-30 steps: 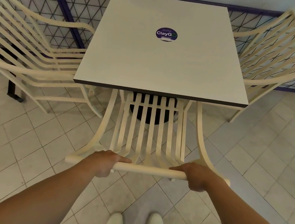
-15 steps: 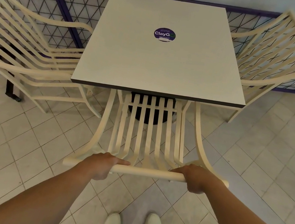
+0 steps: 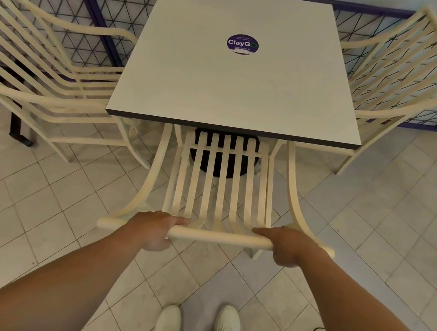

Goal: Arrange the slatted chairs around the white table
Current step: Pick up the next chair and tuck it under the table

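6 o'clock chair (image 3: 221, 183) seat partly under the desk (image 3: 238, 90) | left hand (image 3: 156, 228) and right hand (image 3: 283, 244), fingers (image 3: 177, 219) curled round its top rail (image 3: 217, 236), spread apart so it pushes in straight (probably) | 9 o'clock chair (image 3: 38, 77), 3 o'clock chair (image 3: 399, 80) already at the desk

Single head-worn wide-angle view. Looks forward and steeply down over near chair (image 3: 217, 236), close, toward white table (image 3: 239, 88). Railing (image 3: 108, 2) at top edge, shoes (image 3: 169, 324) at bottom.

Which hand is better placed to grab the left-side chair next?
Left, likely. The left hand grips the top rail on the side nearer the left-side chair; the right hand grips its other end and would have to cross over.
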